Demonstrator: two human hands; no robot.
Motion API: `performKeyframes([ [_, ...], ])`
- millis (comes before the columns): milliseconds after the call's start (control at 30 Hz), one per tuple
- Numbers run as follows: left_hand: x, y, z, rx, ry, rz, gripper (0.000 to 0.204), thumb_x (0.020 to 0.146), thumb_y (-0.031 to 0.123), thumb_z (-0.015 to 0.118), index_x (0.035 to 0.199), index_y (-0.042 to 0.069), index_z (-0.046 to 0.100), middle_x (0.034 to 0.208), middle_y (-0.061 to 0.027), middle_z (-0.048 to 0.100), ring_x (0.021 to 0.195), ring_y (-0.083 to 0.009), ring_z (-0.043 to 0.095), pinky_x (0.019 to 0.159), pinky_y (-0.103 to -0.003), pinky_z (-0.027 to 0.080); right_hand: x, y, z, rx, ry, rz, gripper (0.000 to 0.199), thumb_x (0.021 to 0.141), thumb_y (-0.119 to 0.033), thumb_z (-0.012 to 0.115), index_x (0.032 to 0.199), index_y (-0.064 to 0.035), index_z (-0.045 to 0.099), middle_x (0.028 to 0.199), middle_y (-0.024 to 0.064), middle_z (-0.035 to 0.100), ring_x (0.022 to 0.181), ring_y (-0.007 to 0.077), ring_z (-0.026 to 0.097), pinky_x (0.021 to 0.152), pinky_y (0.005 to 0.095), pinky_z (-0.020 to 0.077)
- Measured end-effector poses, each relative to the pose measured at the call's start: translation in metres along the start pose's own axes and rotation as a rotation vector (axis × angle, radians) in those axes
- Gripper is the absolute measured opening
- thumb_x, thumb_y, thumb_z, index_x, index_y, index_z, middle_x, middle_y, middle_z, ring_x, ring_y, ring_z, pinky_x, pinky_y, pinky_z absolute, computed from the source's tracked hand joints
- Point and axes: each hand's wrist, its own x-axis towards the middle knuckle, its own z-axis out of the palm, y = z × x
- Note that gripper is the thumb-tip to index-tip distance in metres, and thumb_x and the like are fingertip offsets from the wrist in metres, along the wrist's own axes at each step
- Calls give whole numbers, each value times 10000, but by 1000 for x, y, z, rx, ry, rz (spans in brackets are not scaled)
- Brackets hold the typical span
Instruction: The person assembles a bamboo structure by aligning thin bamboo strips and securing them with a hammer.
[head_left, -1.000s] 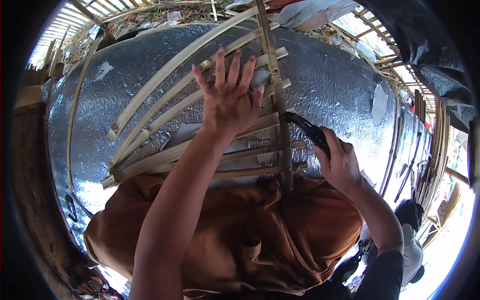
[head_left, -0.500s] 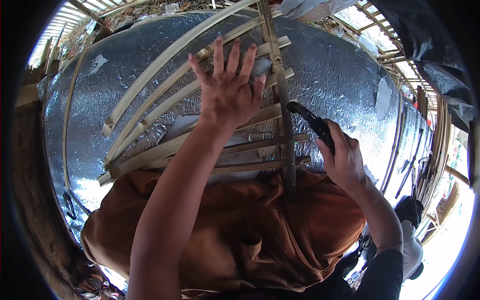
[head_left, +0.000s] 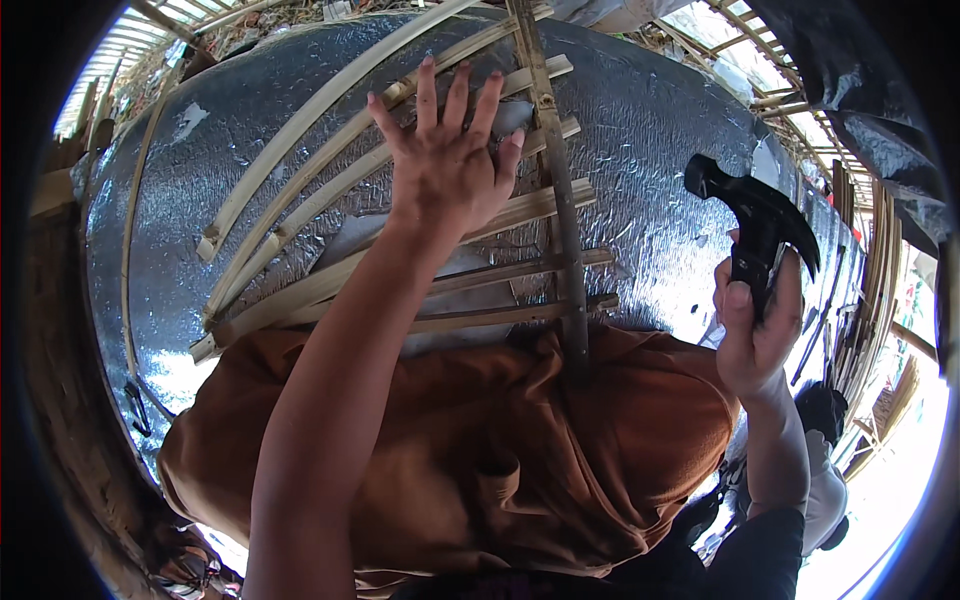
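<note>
Slats (head_left: 400,260) lie on foil (head_left: 660,130); my left hand (head_left: 445,165) presses them, fingers wide, right hand (head_left: 755,330) gripping raised hammer (head_left: 755,220); nailing seems unfinished.

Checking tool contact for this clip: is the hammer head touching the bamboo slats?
No, the right hand holds the black hammer raised to the right, clear of the bamboo slats.
</note>
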Motion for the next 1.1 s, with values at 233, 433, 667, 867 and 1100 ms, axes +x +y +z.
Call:
performKeyframes([
  [233,-5,5,-35,22,63,-3,642,1006,519,294,1541,165,256,1589,-131,235,1481,-383,149,1084,-767,66,-18,-7,-14,-110,-208,-10,353,933,-152,624,1192,64,519,828,169,648,661,296,671,606,356,515],
  [433,-47,21,-31,-63,-94,-39,687,1001,528,301,1541,108,242,1608,-162,153,1477,-403,144,1092,-747,95,-23,14,11,-249,-421,11,313,927,-178,633,1171,-9,533,858,192,682,711,363,687,584,423,537],
  [667,-44,24,-30,-63,-86,-68,690,996,537,316,1545,127,239,1618,-156,107,1480,-409,121,1099,-737,108,-31,23,19,-81,-156,-222,281,930,-129,619,1143,21,515,818,193,662,667,361,683,595,425,551],
  [867,-44,23,-28,-60,-105,-70,691,993,539,327,1541,126,252,1610,-170,122,1465,-423,155,1093,-740,127,-28,10,13,-49,-219,-212,261,917,-147,618,1138,-47,521,826,171,669,659,354,680,542,451,527],
  [1100,-49,20,-25,-49,-86,-71,701,987,538,343,1533,106,271,1599,-179,150,1448,-434,192,1079,-746,161,-20,7,19,-75,-276,-308,287,902,-143,653,1096,16,513,765,139,638,642,295,693,570,371,554],
])
